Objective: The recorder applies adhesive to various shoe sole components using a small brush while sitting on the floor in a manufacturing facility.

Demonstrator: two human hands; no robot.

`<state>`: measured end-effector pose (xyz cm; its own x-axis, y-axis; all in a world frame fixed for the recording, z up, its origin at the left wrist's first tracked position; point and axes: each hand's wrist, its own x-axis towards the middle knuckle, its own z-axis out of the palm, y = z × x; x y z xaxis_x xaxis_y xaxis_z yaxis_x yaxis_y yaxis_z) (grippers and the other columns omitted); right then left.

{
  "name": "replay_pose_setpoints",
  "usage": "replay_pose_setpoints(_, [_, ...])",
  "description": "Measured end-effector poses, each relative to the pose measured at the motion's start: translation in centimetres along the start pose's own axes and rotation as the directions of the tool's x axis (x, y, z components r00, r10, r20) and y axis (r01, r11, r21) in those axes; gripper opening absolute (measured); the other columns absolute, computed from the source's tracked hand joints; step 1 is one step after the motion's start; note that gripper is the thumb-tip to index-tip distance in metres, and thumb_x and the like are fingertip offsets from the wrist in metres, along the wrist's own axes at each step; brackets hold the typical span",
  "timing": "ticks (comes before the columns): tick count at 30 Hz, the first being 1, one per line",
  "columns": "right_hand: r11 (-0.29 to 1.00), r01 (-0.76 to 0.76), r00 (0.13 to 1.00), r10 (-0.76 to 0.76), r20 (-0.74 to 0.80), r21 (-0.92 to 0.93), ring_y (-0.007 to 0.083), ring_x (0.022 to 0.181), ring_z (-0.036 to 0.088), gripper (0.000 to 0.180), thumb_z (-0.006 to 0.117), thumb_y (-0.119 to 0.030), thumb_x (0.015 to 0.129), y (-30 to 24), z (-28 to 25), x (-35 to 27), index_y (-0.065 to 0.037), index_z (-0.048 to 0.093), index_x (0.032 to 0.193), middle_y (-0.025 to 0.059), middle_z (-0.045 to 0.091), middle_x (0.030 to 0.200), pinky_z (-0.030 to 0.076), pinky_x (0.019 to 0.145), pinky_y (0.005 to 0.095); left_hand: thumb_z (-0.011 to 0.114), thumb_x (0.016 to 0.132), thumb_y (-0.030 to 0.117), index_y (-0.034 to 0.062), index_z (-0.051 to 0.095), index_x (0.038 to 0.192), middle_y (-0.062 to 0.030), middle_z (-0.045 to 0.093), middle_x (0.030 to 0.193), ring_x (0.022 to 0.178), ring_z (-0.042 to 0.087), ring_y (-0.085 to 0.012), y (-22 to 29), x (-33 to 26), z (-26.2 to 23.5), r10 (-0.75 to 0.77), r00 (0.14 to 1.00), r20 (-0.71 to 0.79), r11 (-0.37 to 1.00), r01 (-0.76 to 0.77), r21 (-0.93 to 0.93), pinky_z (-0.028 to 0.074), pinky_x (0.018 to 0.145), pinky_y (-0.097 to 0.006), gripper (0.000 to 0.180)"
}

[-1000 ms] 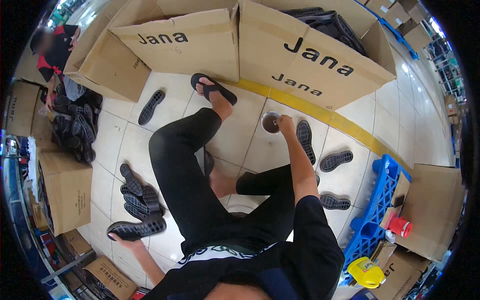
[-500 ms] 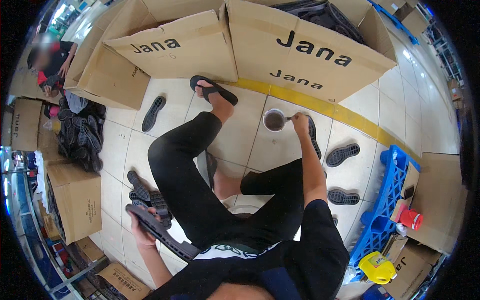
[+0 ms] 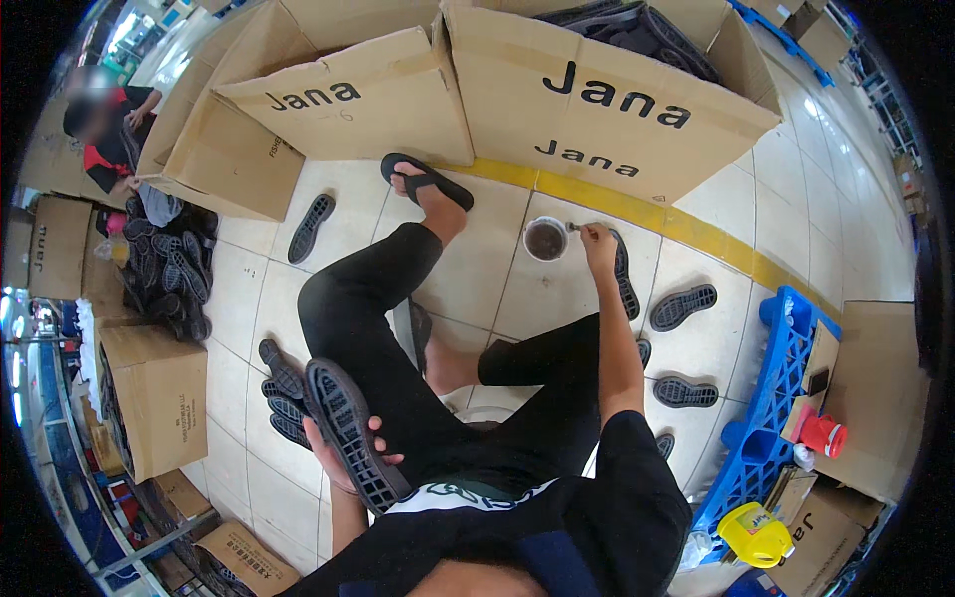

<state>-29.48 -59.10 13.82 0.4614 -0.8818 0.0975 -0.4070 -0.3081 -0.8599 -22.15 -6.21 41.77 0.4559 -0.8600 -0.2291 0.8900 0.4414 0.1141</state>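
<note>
My left hand [image 3: 324, 453] is wrapped round a dark shoe sole [image 3: 350, 423], its gridded, hollow-celled side facing up, beside my left thigh. My right hand [image 3: 598, 246] reaches forward over the floor, fingers closed on a thin handled tool [image 3: 573, 228] whose kind I cannot make out. The tool's end is by the rim of a white cup [image 3: 545, 240] holding dark brown liquid. Right of that hand lies another sole [image 3: 624, 274]. Several more soles [image 3: 284, 383] are piled on the floor to the left of my knee, partly behind the held sole.
Single soles [image 3: 683, 307] lie across the tiles. Large cardboard boxes [image 3: 597, 129] stand ahead, one with dark soles inside. A blue plastic pallet [image 3: 766, 418], a red container [image 3: 823, 436] and a yellow jug [image 3: 753, 534] are at right. Another person [image 3: 109, 129] sits far left by a heap of soles [image 3: 169, 264].
The sole in my left hand has turned over and swung more upright, showing its gridded side. My right hand has stayed near the cup, the tool shifting slightly up toward the rim.
</note>
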Motion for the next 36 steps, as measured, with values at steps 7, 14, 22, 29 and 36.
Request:
replay_pose_setpoints(7, [0.995,0.096,0.98,-0.096,-0.177,-0.012,0.0237,0.073,0.066,0.018,0.064,-0.016,0.083,-2.7,2.6,-0.4,0.003,0.064,0.084,0.0147,0.066,0.075,0.052,0.069,0.035,0.023,0.088,0.076,0.0063,0.046,0.132,-0.0178,0.059,0.109,0.08,0.062,-0.0282,-1.6,4.1,4.6,0.095,0.941,-0.326,0.952,0.011,0.307,0.055,0.069,-0.048,0.085])
replay_pose_setpoints(14, [0.172,-0.628,0.776,0.056,0.629,0.759,0.0196,0.073,0.065,0.014,0.054,-0.016,0.092,-25.7,-4.7,-11.0,-0.003,0.056,0.091,0.0104,0.064,0.083,0.055,0.064,0.0282,0.017,0.088,0.076,0.0025,0.046,0.132,-0.0168,0.06,0.114,0.086,0.065,-0.0276,-3.3,8.5,4.9,0.103,0.98,-0.171,0.842,0.006,0.539,0.054,0.08,-0.044,0.091])
replay_pose_setpoints(22, [0.43,-0.547,0.762,-0.099,0.64,0.718,0.0186,0.065,0.064,0.018,0.05,-0.016,0.098,-37.2,-10.4,-19.8,0.0,0.054,0.092,0.0107,0.062,0.081,0.052,0.056,0.0285,0.017,0.089,0.074,0.0067,0.047,0.131,-0.013,0.061,0.11,0.089,0.065,-0.0259,-5.6,10.0,7.0,-0.028,0.998,-0.059,0.819,0.057,0.57,0.056,0.079,-0.043,0.085])
replay_pose_setpoints(29, [0.431,-0.454,0.843,-0.075,0.533,0.779,0.0156,0.061,0.061,0.019,0.049,-0.018,0.098,-38.6,-10.2,-20.4,0.0,0.053,0.095,0.0089,0.061,0.08,0.049,0.054,0.0259,0.017,0.093,0.069,0.0068,0.046,0.13,-0.0112,0.06,0.109,0.092,0.064,-0.0233,-6.3,9.9,7.1,-0.097,0.994,0.055,0.804,0.046,0.592,0.055,0.081,-0.039,0.078])
replay_pose_setpoints(36, [0.498,-0.458,0.829,-0.058,0.556,0.736,0.0133,0.058,0.059,0.019,0.047,-0.019,0.099,-38.4,-9.5,-20.6,-0.001,0.053,0.096,0.0071,0.06,0.08,0.047,0.052,0.0241,0.019,0.093,0.069,0.0065,0.047,0.128,-0.0112,0.061,0.102,0.089,0.064,-0.0231,-6.2,9.7,6.4,-0.099,0.992,0.08,0.807,0.033,0.589,0.055,0.08,-0.038,0.077])
